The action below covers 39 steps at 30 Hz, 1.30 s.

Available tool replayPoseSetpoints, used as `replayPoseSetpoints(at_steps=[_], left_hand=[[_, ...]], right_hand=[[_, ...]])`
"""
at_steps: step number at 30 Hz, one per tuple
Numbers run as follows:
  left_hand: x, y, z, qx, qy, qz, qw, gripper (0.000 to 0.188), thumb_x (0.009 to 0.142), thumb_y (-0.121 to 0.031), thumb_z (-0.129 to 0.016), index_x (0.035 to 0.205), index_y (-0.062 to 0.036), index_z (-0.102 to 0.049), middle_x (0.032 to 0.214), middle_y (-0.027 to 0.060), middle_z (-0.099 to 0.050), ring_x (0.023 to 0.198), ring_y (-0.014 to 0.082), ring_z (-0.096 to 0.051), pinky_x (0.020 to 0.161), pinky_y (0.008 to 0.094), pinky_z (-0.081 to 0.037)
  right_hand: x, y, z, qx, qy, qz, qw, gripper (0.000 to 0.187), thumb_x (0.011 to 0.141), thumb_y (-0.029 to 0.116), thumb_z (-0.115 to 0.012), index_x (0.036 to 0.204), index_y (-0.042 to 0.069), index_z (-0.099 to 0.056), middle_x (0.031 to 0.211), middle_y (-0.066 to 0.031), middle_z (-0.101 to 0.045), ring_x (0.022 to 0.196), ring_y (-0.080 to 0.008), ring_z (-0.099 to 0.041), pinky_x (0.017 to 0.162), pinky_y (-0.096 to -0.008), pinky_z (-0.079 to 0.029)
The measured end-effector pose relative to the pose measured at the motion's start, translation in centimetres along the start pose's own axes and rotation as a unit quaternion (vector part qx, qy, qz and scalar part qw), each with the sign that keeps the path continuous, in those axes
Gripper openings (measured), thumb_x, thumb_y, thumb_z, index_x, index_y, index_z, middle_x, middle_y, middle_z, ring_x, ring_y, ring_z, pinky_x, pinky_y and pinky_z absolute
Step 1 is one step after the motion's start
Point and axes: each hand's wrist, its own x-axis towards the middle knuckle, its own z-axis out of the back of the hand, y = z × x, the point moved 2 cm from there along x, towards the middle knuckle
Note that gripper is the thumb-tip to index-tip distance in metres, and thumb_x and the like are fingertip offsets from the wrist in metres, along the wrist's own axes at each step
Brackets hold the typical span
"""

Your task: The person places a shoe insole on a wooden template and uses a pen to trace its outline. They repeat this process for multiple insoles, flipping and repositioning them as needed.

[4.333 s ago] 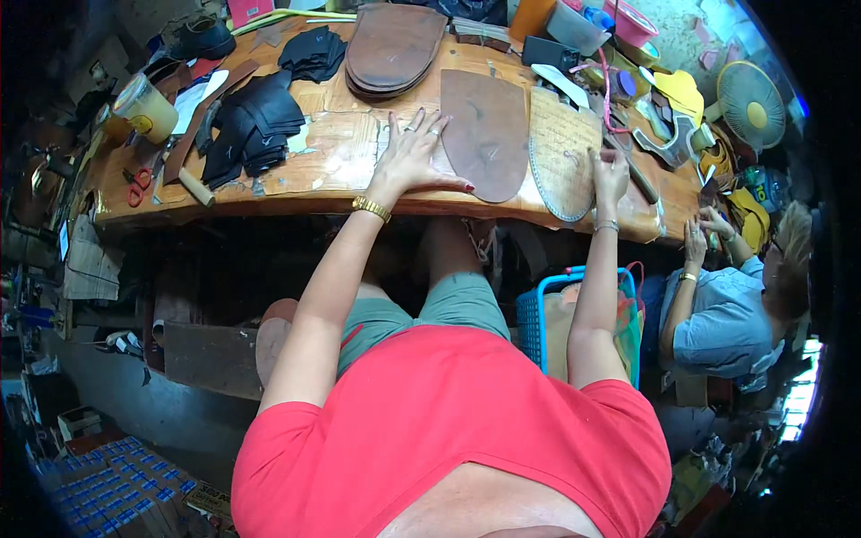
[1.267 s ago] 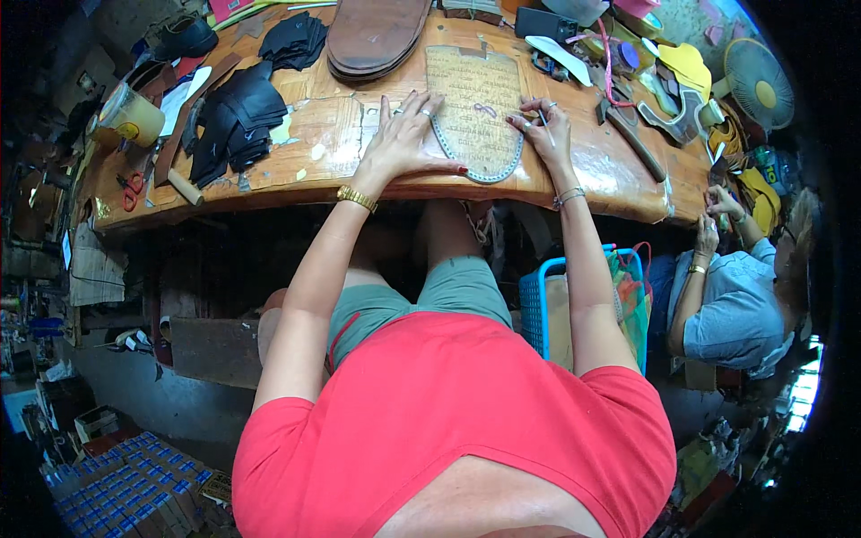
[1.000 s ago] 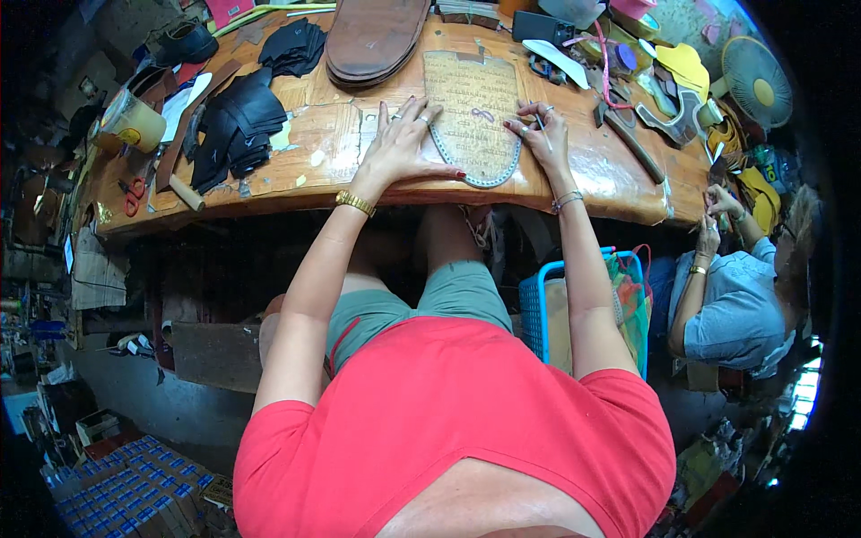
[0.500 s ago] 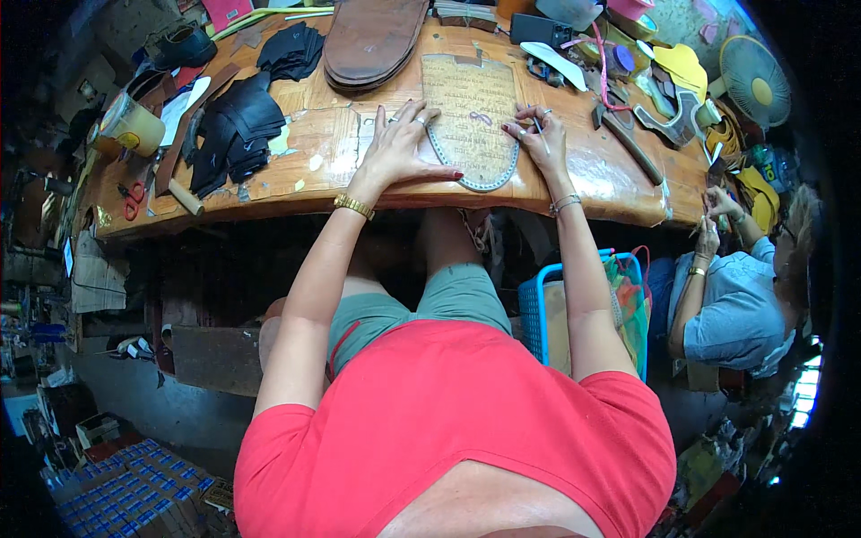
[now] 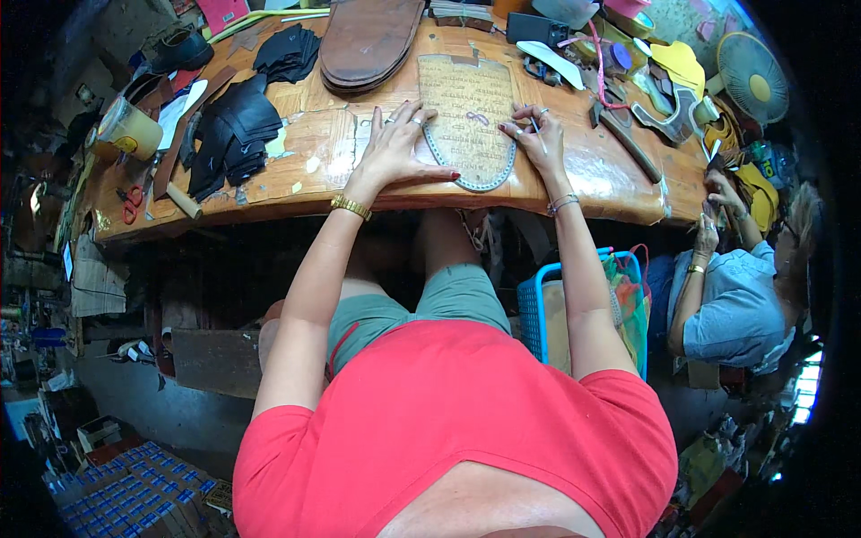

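Observation:
A flat tan sole-shaped card pattern (image 5: 468, 109) lies on a darker sheet with a rounded grey edge (image 5: 484, 183) on the wooden workbench (image 5: 619, 179). My left hand (image 5: 395, 148) presses flat on the pattern's left side, fingers spread, a gold bracelet on the wrist. At the pattern's right edge my right hand (image 5: 538, 139) is closed on a thin pen-like tool (image 5: 534, 121), its tip touching the edge.
A stack of brown leather soles (image 5: 369, 38) lies beyond the pattern. Black leather pieces (image 5: 238, 125), a yellow cup (image 5: 126, 134) and red scissors (image 5: 131, 199) lie at the left. Tools and a fan (image 5: 752, 79) crowd the right, where another person (image 5: 735, 296) sits. A blue basket (image 5: 538, 314) stands below.
A brown sole under my left hand gave way to the tan pattern, now centred before me. My right hand moved onto its right edge with the tool and has barely shifted since.

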Motion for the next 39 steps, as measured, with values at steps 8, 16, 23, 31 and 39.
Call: replayPoseSetpoints(at_steps=[8,16,23,31,39], left_hand=[[0.0,-0.2,0.3,-0.004,0.004,-0.002,1.0,0.113,0.048,-0.079,-0.07,0.135,-0.0101,-0.047,0.146,0.0175,-0.036,0.138,0.0342,-0.03,0.111,0.0633,-0.01],[0.7,0.1,0.3,-0.007,-0.024,0.007,1.0,0.074,0.071,-0.066,-0.063,0.121,-0.012,-0.057,0.133,0.0124,-0.048,0.127,0.0294,-0.043,0.106,0.0557,-0.021],[5.1,0.7,-0.2,-0.005,-0.03,-0.014,0.999,0.036,0.08,-0.04,-0.068,0.091,-0.0077,-0.06,0.101,0.0122,-0.057,0.102,0.0307,-0.056,0.088,0.0456,-0.037],[10.3,1.2,-1.4,0.043,-0.003,-0.019,0.999,0.057,0.071,-0.049,-0.074,0.104,-0.0041,-0.061,0.113,0.0167,-0.056,0.11,0.034,-0.054,0.092,0.0421,-0.044],[11.3,1.3,-1.1,0.029,0.059,0.026,0.997,0.073,0.063,-0.055,-0.078,0.116,-0.0072,-0.062,0.119,0.016,-0.055,0.115,0.0328,-0.053,0.096,0.0416,-0.043]], right_hand=[[-0.1,-0.1,0.0,-0.017,-0.007,0.0,1.0,0.035,0.066,0.025,-0.085,0.082,-0.001,-0.066,0.082,-0.0088,-0.069,0.056,-0.0085,-0.052,0.055,-0.0255,-0.044],[-0.1,0.2,0.1,-0.017,-0.006,-0.002,1.0,0.034,0.067,0.024,-0.084,0.083,0.0,-0.066,0.084,-0.0089,-0.069,0.055,-0.0094,-0.052,0.055,-0.0267,-0.045],[0.0,-0.4,0.0,-0.042,-0.006,-0.004,0.999,0.033,0.067,0.025,-0.084,0.084,0.002,-0.067,0.078,-0.0096,-0.067,0.055,-0.0114,-0.053,0.055,-0.0283,-0.045],[0.0,0.4,-0.1,-0.051,-0.003,-0.006,0.999,0.033,0.067,0.023,-0.083,0.084,0.001,-0.066,0.086,-0.012,-0.069,0.054,-0.0098,-0.051,0.054,-0.0266,-0.044],[0.0,0.2,-0.1,-0.017,0.003,-0.031,0.999,0.032,0.066,0.019,-0.083,0.085,0.0,-0.064,0.107,-0.0161,-0.069,0.055,-0.0045,-0.045,0.053,-0.0231,-0.041]])
